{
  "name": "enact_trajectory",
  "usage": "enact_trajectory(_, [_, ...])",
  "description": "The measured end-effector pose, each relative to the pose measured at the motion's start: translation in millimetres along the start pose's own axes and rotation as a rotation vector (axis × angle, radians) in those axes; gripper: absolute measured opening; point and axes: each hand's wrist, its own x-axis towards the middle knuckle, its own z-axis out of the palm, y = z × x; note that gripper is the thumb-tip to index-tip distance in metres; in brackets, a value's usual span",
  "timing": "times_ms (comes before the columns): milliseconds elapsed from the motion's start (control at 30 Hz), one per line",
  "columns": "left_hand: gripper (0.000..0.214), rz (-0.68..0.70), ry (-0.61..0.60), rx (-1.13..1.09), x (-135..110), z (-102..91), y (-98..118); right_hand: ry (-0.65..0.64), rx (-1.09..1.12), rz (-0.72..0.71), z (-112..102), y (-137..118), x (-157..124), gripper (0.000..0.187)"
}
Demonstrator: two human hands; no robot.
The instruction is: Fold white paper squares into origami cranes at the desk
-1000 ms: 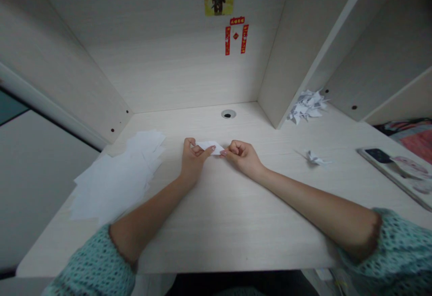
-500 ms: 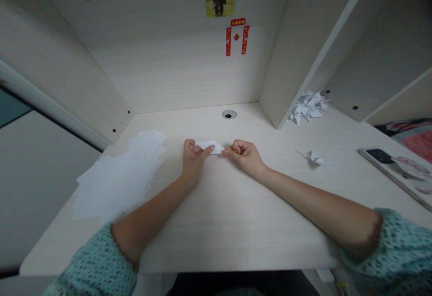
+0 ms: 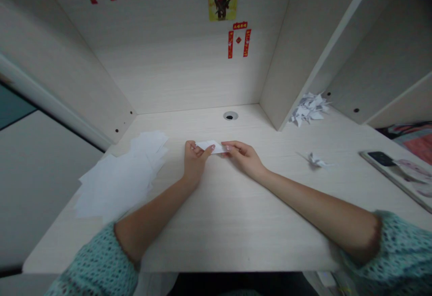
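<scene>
A small folded piece of white paper (image 3: 209, 145) is held between my hands above the middle of the desk. My left hand (image 3: 196, 159) grips its left part, thumb on top and fingers curled behind. At the paper's right tip, my right hand (image 3: 245, 156) pinches with thumb below and the index finger stretched along the far side. The fold layers are too small to make out. One folded paper crane (image 3: 316, 160) lies on the desk to the right of my right hand.
Loose white paper sheets (image 3: 118, 179) spread in a pile at the left. Several folded white paper pieces (image 3: 309, 108) are heaped behind the upright divider (image 3: 286, 93). A phone (image 3: 398, 170) lies at the right edge. A cable hole (image 3: 230, 115) sits near the back wall.
The fingers of my right hand have uncurled and straightened along the paper's right tip. My left hand keeps its grip. The whole view has shifted slightly.
</scene>
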Motion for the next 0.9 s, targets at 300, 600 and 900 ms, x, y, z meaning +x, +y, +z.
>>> enact_trajectory(300, [0.053,-0.003,-0.127,0.045,-1.8,-1.8,-2.2,0.033,-0.022,0.021,3.5,0.4,-0.9,0.03])
enact_trajectory(600, [0.07,0.047,-0.201,0.196,-2.9,-4.1,-1.2,0.274,-0.207,-0.172,0.0,-6.2,-2.9,0.022])
enact_trajectory(900, [0.028,0.15,-0.288,0.409,-9.1,-6.5,1.2,0.189,-0.266,-0.274,-0.8,-6.8,-5.7,0.017])
